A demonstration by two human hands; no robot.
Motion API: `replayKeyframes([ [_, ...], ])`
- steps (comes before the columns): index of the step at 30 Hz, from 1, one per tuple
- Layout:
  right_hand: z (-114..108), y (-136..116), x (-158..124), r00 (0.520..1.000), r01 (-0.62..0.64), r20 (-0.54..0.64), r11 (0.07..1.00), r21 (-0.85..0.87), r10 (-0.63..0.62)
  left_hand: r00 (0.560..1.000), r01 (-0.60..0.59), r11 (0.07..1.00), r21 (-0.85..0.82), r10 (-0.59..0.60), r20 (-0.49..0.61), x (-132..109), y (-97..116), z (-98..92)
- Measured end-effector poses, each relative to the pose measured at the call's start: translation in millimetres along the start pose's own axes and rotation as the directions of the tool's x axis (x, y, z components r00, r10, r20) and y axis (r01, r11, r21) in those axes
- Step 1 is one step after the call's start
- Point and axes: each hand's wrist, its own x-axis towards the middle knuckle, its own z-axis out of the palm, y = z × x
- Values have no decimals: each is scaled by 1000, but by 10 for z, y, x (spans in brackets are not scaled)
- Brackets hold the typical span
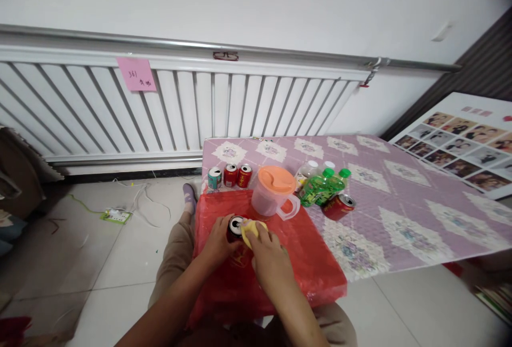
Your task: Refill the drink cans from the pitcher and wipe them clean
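Note:
My left hand (218,241) is wrapped around a dark red drink can (236,225), whose opened top faces up. In my right hand (269,251) is a yellow sponge (253,231), pressed against the can's right side near the rim. Both hands are over a red plastic sheet (296,251) that covers the near part of the table. Just beyond them stands a clear pitcher (264,203) with an orange lid (277,179) and a handle on its right. The lower part of the held can is hidden by my fingers.
Behind the sheet stand a teal can (215,178) and two red cans (237,175). Right of the pitcher, green bottles (320,187) lie beside a red can (339,207) on its side. A flowered tablecloth (404,176) stretches right. A white radiator (256,107) runs along the wall.

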Motion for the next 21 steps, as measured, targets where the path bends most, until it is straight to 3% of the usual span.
replayKeyframes([
  [4, 131, 186, -138, 1000, 15, 20, 990, 140, -18, 1000, 7, 1000, 5, -7, -26, 8, 16, 15],
  [8, 242, 276, -180, 998, -45, -24, 970, 241, 52, 998, 52, 999, 0, -52, -38, -3, 33, 53],
  [11, 295, 256, -138, 993, -60, -78, 949, 308, 88, 995, 85, 996, -14, -85, -49, -24, 6, 67],
  [14, 342, 214, -74, 989, -57, -110, 932, 358, 103, 999, 33, 999, -42, -33, 4, -36, -62, 35],
  [17, 396, 176, -32, 988, -58, -109, 923, 380, 106, 997, -17, 997, -72, 22, 70, -29, -141, -28],
  [21, 450, 123, -32, 992, -34, -98, 912, 409, 81, 997, -15, 997, -71, 20, 69, -9, -189, -72],
])
